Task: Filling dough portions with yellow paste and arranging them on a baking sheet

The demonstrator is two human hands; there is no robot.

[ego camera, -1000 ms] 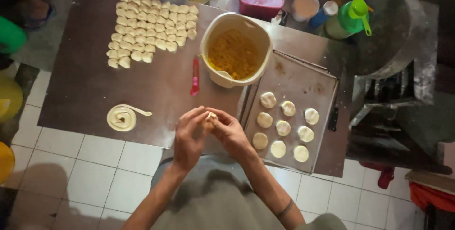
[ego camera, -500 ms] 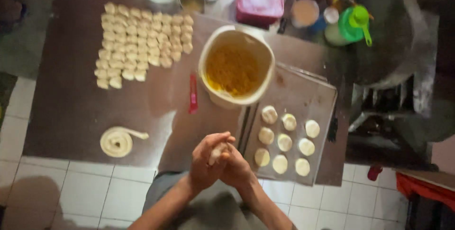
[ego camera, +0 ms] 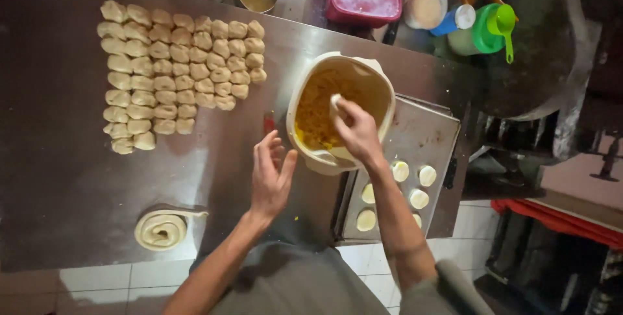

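Your right hand (ego camera: 355, 132) is inside the cream plastic bowl (ego camera: 383, 78), which stands near the middle of the steel worktop (ego camera: 58, 185), touching the left edge of the metal tray (ego camera: 431, 140); the fingers are closed around a pale piece of dough (ego camera: 337, 104), held down against the yellow filling (ego camera: 315, 110). Your left hand (ego camera: 269, 175) hovers just left of the bowl, fingers apart and empty, palm turned toward the rim; it touches nothing that you can see.

The piece looks soft and light; judge it easy to squash or tear, so hold it cupped in the fingertips rather than pinched hard; the filling looks loose and moist, likely to stick to the skin and to drop crumbs. The bowl seems light plastic and may slide on the steel; take it by the rim with the free hand if it shifts.

Round filled pieces (ego camera: 426, 175) lie on the near half of the tray, partly hidden by your right forearm. Rows of small dough lumps (ego camera: 175, 72) fill the far left part of the worktop; a coiled strip of dough (ego camera: 161, 229) lies near the near edge, left of your arm; a red tool (ego camera: 268, 122) shows between left hand and bowl. Lidded tubs and bottles crowd the far edge.
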